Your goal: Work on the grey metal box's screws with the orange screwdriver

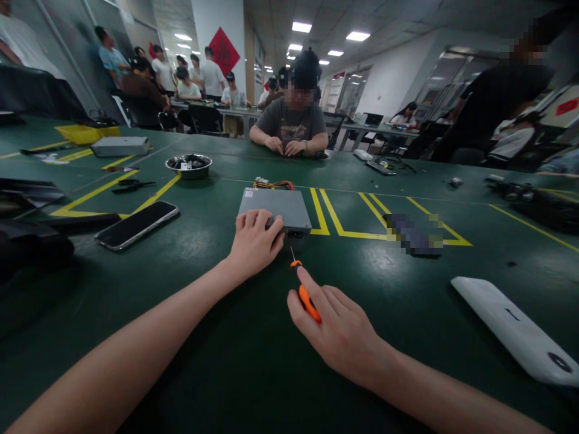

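A grey metal computer power supply (289, 208) lies on the green table, with its bundle of coloured cables (275, 184) at the far side. My left hand (256, 238) grips the near left part of this box, fingers bent over its top and thumb toward the front face. In my right hand (337, 322) is an orange and black screwdriver (309, 301), closed in by thumb and fingers. Its thin shaft points up and away toward the front of the box, near the black socket. The tip appears a little short of the box; contact cannot be made out.
On the left lie a phone (138, 226), a metal bowl (189, 167) of small parts, another grey box (120, 146) and a yellow tray (85, 134). A blurred-out phone-like object (414, 234) and a white elongated device (511, 325) lie right. A person (289, 120) sits opposite.
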